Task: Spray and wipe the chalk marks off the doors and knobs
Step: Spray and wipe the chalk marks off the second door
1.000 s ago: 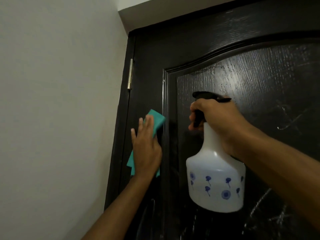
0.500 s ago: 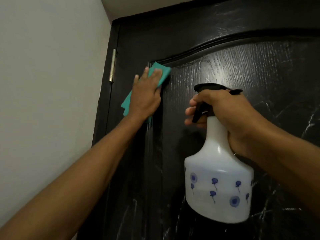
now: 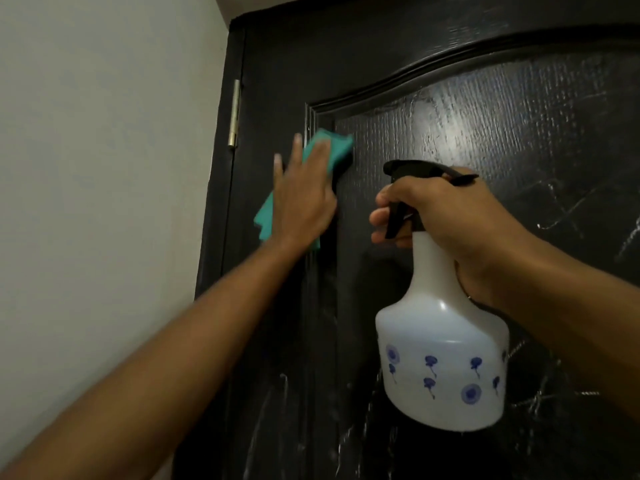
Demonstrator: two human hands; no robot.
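Observation:
A black wooden door [image 3: 450, 81] with a raised arched panel fills the right of the view. White chalk marks [image 3: 561, 209] streak its right side and lower part. My left hand [image 3: 304, 199] presses a teal cloth [image 3: 332, 147] flat against the door's left stile, by the panel's moulding, with straight fingers. My right hand [image 3: 446, 216] grips the neck of a white spray bottle [image 3: 443, 362] with blue flower prints, fingers curled by its black trigger. The bottle hangs upright in front of the panel. No knob is in view.
A plain pale wall [image 3: 104, 202] stands left of the door frame. A brass hinge [image 3: 234, 114] sits on the frame's left edge. The ceiling shows at the top.
My left hand and the cloth rose along the stile, then came slightly down and to the right. The right hand keeps the bottle in about the same place.

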